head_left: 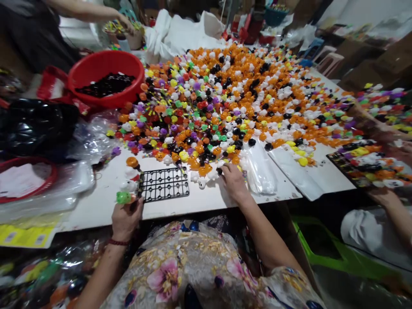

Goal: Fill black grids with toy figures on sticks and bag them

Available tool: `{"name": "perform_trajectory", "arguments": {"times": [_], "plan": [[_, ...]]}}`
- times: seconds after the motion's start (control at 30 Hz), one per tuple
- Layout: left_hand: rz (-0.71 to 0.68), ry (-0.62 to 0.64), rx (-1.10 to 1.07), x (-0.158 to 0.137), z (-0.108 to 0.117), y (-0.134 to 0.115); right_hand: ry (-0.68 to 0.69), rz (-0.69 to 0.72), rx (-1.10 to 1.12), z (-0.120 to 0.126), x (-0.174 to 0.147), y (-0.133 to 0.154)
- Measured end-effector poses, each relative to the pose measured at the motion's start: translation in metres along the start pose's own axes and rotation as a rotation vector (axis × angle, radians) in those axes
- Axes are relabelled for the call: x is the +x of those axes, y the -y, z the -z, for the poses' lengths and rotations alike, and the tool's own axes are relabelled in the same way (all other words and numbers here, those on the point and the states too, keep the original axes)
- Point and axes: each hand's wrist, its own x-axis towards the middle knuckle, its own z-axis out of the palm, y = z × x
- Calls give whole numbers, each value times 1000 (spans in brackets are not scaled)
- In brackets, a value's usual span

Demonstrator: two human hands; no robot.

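A black plastic grid rack point(165, 184) lies on the white table in front of me. Along its left edge stands a column of small toy figures: an orange one point(131, 162), white ones point(128, 186) and a green one point(125, 197). My left hand point(125, 221) grips the rack's near left corner, right below the green figure. Right of the rack, my right hand point(233, 182) has its fingers closed on a small black toy figure point(219, 171), partly hidden by the fingertips. White figures point(202, 182) and orange ones lie just left of that hand.
A large heap of colourful toy figures point(206, 98) covers the table's middle and back. Clear plastic bags point(260, 169) lie to the right. A red tub point(106, 103) of black racks stands at left. At right, a co-worker's hands point(386, 197) hold a filled rack point(370, 165).
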Motion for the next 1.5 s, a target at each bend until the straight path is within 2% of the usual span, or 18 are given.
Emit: {"name": "perform_trajectory", "arguments": {"times": [0.13,0.3,0.43,0.67,0.77,0.83,0.97,1.13,1.23,1.33,1.4,1.5], "plan": [[9,30,-41,-1,-3,-1,-112,140,176,-20,-4,36],[45,50,-68,-1,-7,0,-86,294,320,-44,6,91],[77,99,-104,-5,-1,0,-94,415,304,-56,16,123],[134,-10,-210,-28,30,-20,-159,521,190,-64,19,147],[138,86,-353,-29,39,-30,-220,554,187,-64,17,151],[152,180,-463,-26,41,-36,-202,561,194,-64,16,153],[193,266,-502,-17,39,-48,-94,524,256,-66,9,160],[111,201,-462,-14,36,-53,118,404,537,-64,5,165],[85,118,-370,-16,34,-46,200,259,709,-63,11,166],[145,37,-216,-18,27,-33,268,90,846,-64,21,172],[188,51,-153,-15,21,-23,312,27,901,-66,28,180],[192,152,-146,-5,13,-11,370,28,890,-71,35,191]]}}
